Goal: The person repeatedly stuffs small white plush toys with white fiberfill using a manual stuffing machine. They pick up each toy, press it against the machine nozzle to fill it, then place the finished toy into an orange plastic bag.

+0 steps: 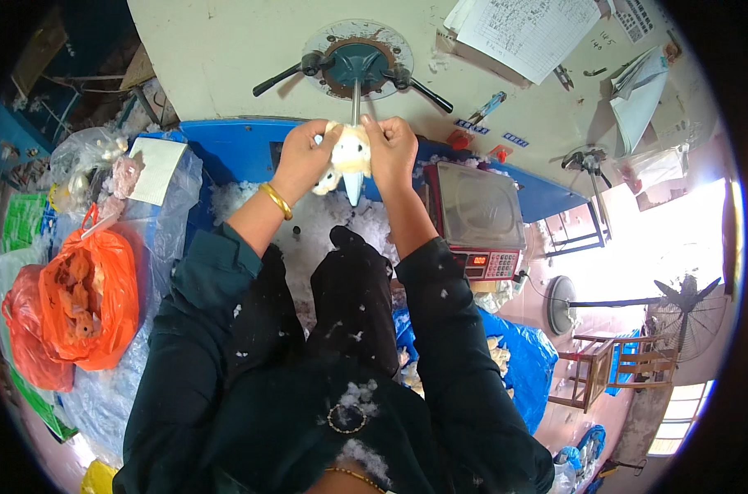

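Note:
My left hand (305, 155), a gold bangle at its wrist, is closed on the left side of a small cream-and-white plush toy (351, 150). From the other side, the thumb and fingers of my right hand (393, 153) grip the same toy. It sits at the lower end of a metal tube (356, 105), which comes out of a round machine fitting (357, 62) with black handles. A pale, pointed tip (354, 189) shows below the toy; I cannot tell whether it belongs to the tube. A second cream, fluffy part hangs beneath my left fingers.
White stuffing fluff (308, 222) covers the floor around my legs. A scale (478, 206) stands at the right. Orange plastic bags (114, 321) of plush pieces lie left; a blue bag (526, 354) holds cream ones. Papers (526, 29) lie on the machine's panel. A fan (682, 317) stands far right.

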### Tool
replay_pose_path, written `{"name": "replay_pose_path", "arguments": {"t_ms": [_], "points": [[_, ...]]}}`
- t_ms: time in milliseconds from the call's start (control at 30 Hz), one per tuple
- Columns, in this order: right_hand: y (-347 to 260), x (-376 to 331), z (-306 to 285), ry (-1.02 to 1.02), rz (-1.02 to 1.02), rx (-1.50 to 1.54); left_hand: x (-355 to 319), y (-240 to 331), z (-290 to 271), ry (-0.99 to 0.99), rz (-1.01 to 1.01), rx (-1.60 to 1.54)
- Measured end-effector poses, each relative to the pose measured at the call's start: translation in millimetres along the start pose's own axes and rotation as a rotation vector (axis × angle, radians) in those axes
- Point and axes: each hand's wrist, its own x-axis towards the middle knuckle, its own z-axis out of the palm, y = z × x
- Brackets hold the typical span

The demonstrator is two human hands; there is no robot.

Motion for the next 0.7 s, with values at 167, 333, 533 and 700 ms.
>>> {"name": "replay_pose_path", "arguments": {"t_ms": [167, 333, 533, 700], "points": [[7, -8, -12, -0.056, -0.015, 0.172, -25, 8, 10, 0.101, 0.258, 0.222], [1, -18, -12, -0.086, -0.034, 0.249, -27, 3, 2, 0.111, 0.331, 0.406], [-13, -39, -4, -0.075, -0.009, 0.304, -22, -1, -12, 0.101, 0.389, 0.468], [3, -25, -19, -0.134, 0.037, 0.374, -47, 8, 7, 0.069, 0.214, 0.284]]}}
